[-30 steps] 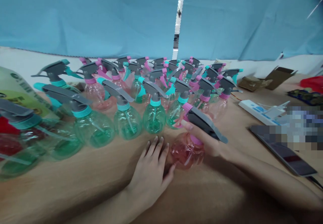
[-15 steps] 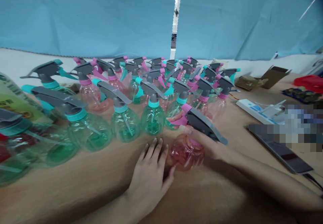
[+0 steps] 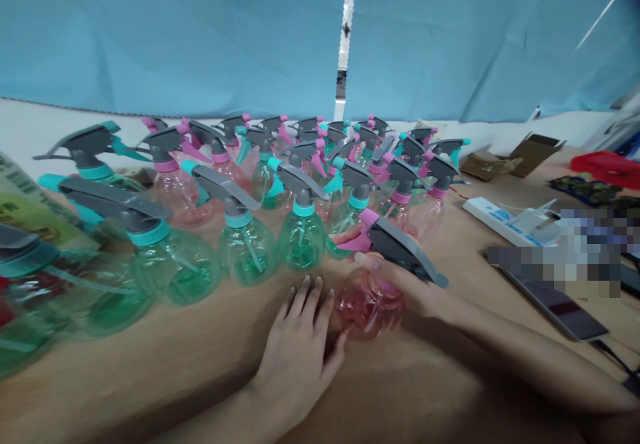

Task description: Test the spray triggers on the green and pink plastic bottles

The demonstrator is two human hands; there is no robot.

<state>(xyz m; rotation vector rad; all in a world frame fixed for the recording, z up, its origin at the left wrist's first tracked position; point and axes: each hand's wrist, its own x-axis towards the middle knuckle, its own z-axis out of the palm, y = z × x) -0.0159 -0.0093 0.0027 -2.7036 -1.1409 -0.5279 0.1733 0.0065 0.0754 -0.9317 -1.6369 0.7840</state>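
Note:
My right hand [image 3: 395, 274] is wrapped round the neck of a pink spray bottle [image 3: 367, 307] with a grey and pink trigger head. The bottle leans a little on the table, its pink trigger beside my fingers. My left hand [image 3: 303, 331] lies with fingers stretched out on the tabletop, just left of the pink bottle; its thumb is close to the bottle's base, and I cannot tell if they touch. Beyond my fingertips stand a green spray bottle [image 3: 301, 241] and another green spray bottle [image 3: 247, 251], both with turquoise collars.
Several more pink and green spray bottles crowd the wooden table [image 3: 200, 371] behind and to the left. At right lie a phone [image 3: 555, 304] with a cable, a white power strip [image 3: 500, 221], a cardboard box [image 3: 537, 154] and a red bag [image 3: 607, 164]. A blue curtain [image 3: 200, 37] hangs behind.
The view has shifted slightly, so the background things at right sit a little farther left. Both hands and the pink spray bottle keep nearly the same pose.

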